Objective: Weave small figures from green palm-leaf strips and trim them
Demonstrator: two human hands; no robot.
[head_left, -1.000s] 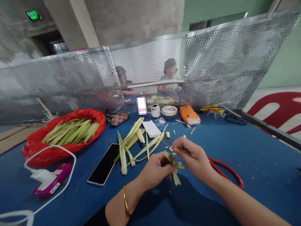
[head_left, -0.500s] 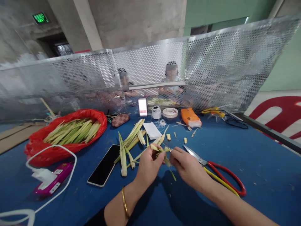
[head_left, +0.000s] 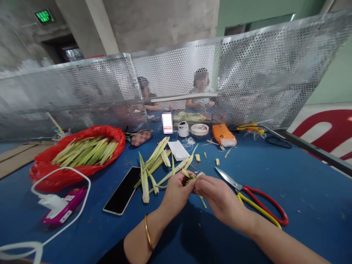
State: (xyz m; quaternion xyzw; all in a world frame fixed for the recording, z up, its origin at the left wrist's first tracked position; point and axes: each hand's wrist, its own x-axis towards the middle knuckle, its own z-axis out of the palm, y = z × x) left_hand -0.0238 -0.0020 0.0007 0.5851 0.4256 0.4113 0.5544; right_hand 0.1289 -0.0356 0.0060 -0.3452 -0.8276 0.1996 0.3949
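Leaf strips (head_left: pixel 189 179) at lower centre of the frame, pinched in the left hand (head_left: pixel 175 191), with the right hand (head_left: pixel 216 191) curled close, too covered to tell its hold. Could slip if pinched loosely, or split if tugged hard.

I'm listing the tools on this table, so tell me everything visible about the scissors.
The scissors have silvery, metal-looking blades and two plastic-looking handles, one a big red loop, one yellow. They lie unheld on the blue table, tip pointing away and left. The right arm seems to hide part of the yellow handle; whether it touches is unclear, as is whether the blades are fully closed.
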